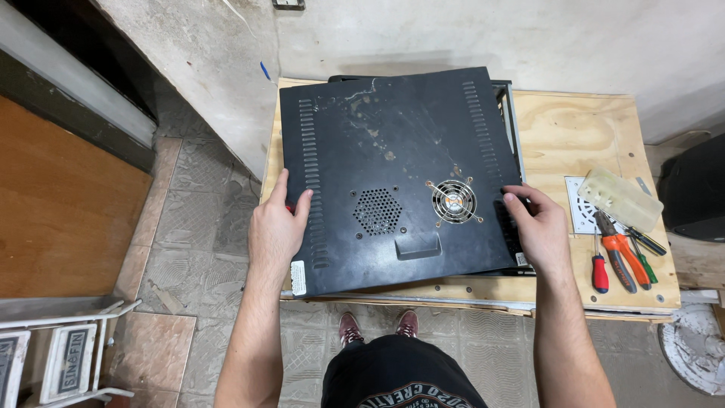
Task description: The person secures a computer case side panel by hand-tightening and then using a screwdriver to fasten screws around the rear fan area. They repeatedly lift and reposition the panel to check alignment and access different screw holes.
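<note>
Two bare hands gripped the black side panel (pixel 393 174) of a computer case over a plywood table (pixel 574 128) at the centre of the frame.

The left hand (pixel 276 227) lay palm-down at the panel's left edge, fingers curled onto its vented rim, forearm rising from the lower left. The right hand (pixel 540 230) clasped the right edge, thumb on top (fingertips hidden beneath). The panel sat slightly askew on the case (pixel 504 94), its round fan grille (pixel 454 202) near the right hand. Orange-handled pliers (pixel 621 257), a red screwdriver (pixel 600 270) and a clear plastic box (pixel 623 198) lay at right.
</note>
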